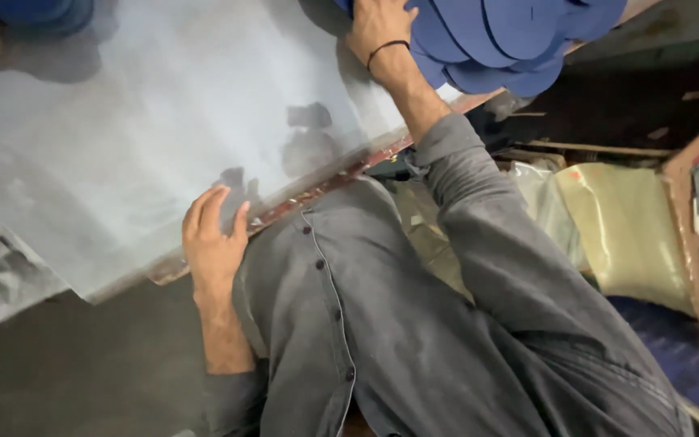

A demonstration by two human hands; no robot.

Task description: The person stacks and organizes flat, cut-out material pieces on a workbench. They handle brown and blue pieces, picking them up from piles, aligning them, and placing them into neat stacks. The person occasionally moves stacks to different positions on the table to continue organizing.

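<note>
Grey worktable (123,146) w/ worn edge, dark floor (82,380), dim light.

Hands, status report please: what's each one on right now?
Left hand flat on table edge, empty. Right hand on blue cutouts. Nothing between them.

- A pale grey, smudged flat counter (123,146) with a worn reddish-brown front edge runs under both hands.
- A heap of blue, rounded foam cut-outs (503,40) lies on the counter, under and just beside the right hand (375,28).
- The left hand (213,239) rests on the counter's near edge, next to dark smears.
</note>
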